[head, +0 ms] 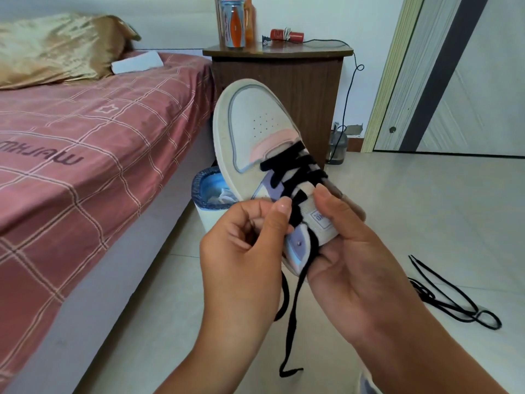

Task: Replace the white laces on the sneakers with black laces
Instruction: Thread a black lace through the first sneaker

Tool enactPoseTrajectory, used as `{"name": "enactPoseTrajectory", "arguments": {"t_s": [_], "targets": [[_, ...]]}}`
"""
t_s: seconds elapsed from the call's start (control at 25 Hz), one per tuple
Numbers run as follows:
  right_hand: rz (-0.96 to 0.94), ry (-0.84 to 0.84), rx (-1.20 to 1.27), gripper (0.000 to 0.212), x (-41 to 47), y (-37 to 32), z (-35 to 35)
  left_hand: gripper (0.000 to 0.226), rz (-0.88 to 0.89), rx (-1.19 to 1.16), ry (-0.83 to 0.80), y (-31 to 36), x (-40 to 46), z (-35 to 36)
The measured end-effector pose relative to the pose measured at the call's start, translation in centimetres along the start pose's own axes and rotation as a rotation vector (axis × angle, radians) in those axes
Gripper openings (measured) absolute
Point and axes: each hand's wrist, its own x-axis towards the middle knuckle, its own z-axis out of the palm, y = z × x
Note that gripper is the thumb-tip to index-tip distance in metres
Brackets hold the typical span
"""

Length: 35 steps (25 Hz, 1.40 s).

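Sneaker (264, 143) held toe-up in front of the bed (85, 143); black lace (295, 177) crossed through most eyelets; right hand (349, 251) clamps the tongue end; left hand (244, 245) pinches the lace beside it; advice: draw slack evenly, keep lace flat; spare lace (454, 300) on floor, right of sneaker.

Matt woven black lace (295, 191), satin-glossy pillow (56, 46), polished floor tiles (412, 209) (faintly reflective)
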Motion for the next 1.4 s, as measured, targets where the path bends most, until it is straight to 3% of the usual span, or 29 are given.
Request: {"name": "enactPoseTrajectory", "arguments": {"t_s": [0.28,0.52,0.76,1.08,1.4], "targets": [[0.077,-0.04,-0.01,0.053,0.1,0.8,0.6,0.019,-0.039,-0.134,0.14,0.0,-0.5,0.2],[0.055,-0.073,-0.011,0.033,-0.3,1.0,0.6,0.019,-0.066,-0.156,0.174,-0.8,-1.2,0.5],[0.199,-0.143,-0.072,0.041,0.1,1.2,-0.3,0.015,0.062,0.057,0.203,-1.8,-0.5,-0.4],[0.085,-0.165,-0.042,0.022,0.0,1.0,-0.1,0.02,0.081,0.202,0.14,-1.2,-0.4,-1.7],[0.058,-0.19,-0.08,0.027,-0.3,1.1,0.0,0.009,0.113,0.305,0.109,-0.2,-0.3,-2.6]]}}
